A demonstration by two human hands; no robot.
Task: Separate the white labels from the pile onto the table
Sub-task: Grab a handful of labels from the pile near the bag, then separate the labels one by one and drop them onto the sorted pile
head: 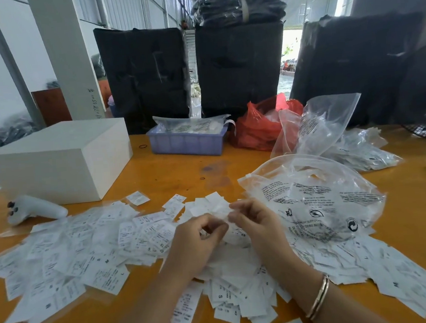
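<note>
Both hands meet over the middle of the pile of white labels [141, 241] — the left hand [200, 236] and the right hand [256, 220] have their fingers curled inward, fingertips nearly touching, and seem to pinch a small white label [222, 207] between them; motion blur hides exactly how each finger sits. That label lies directly between the two hands, just above the heap, so neither hand is clearly nearer to it. Its long axis cannot be told. The pile spreads across the orange table [171, 169] to left and right of the forearms and under a printed clear plastic bag [319, 204] on the right. Bare table lies beyond the hands, toward the lilac tray [187, 144] — likely the closest free spot for setting a separated label down.
</note>
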